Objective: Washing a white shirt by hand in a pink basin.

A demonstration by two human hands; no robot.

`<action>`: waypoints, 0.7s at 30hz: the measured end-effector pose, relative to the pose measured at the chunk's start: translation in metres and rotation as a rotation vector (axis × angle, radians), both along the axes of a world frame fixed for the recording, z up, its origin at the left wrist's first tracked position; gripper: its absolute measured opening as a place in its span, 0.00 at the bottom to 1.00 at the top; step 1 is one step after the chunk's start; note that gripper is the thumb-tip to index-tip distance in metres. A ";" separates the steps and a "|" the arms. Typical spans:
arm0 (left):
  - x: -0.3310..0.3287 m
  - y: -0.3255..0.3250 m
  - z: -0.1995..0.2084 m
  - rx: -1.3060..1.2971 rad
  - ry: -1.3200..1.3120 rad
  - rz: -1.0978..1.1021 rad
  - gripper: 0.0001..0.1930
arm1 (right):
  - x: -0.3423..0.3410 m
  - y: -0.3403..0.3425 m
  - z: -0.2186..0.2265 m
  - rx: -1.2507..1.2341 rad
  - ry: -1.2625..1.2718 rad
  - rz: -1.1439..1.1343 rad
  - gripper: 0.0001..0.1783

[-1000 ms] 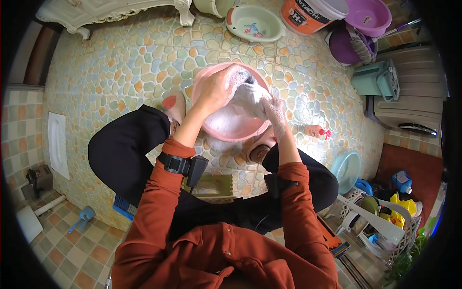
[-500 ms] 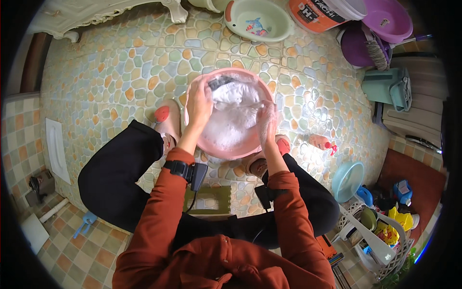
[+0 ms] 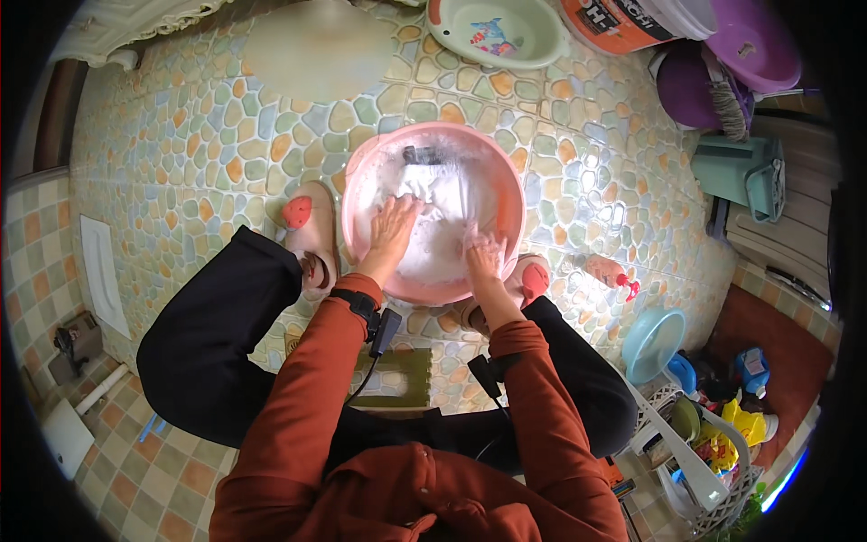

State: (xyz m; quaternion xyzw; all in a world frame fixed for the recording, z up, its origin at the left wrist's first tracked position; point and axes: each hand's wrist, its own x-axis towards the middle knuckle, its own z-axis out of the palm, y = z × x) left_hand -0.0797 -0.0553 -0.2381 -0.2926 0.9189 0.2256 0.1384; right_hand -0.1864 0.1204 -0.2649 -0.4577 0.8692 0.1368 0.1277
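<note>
A round pink basin [image 3: 515,194] of white suds stands on the floor between my feet. In it lies a wet white cloth [image 3: 442,185], with a dark grey patch [image 3: 426,155] at its far end. My left hand [image 3: 393,230] reaches over the basin's near left part, its outstretched fingers resting on the cloth. Lower and to the right, my right hand [image 3: 485,256] is in the foam beside the cloth's right edge, fingers spread. Suds partly cover the right fingertips. Whether either hand pinches any fabric underneath is hidden.
A bottle with a red top [image 3: 612,273] lies right of the basin. Farther right are a light blue basin [image 3: 654,341] and a white basket [image 3: 646,411] of bottles and bags. At the back stand a pale green basin [image 3: 542,50] and an orange-labelled bucket [image 3: 614,23].
Both hands have come down from the basin's sides into the suds, nearer to me. The cloth lies more spread out, and its dark patch shows farther right.
</note>
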 end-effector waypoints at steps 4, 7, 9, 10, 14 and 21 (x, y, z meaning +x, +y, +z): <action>0.023 0.004 -0.009 -0.010 0.053 -0.005 0.24 | 0.009 -0.010 0.024 0.124 -0.288 0.000 0.18; 0.029 0.009 0.004 -0.010 -0.014 -0.037 0.30 | 0.005 -0.008 0.048 -0.093 -0.279 -0.032 0.17; 0.042 0.007 0.009 -0.050 -0.008 0.000 0.34 | 0.008 -0.016 0.066 -0.333 -0.285 -0.050 0.16; 0.040 0.009 0.018 -0.052 0.002 -0.003 0.34 | 0.006 -0.017 0.080 -0.463 -0.334 -0.017 0.17; 0.033 0.014 0.054 0.087 0.069 0.055 0.36 | 0.000 -0.014 0.104 -0.537 -0.449 0.129 0.17; 0.042 -0.009 0.079 0.116 0.641 0.047 0.31 | 0.020 -0.054 0.261 -0.661 -0.707 0.012 0.16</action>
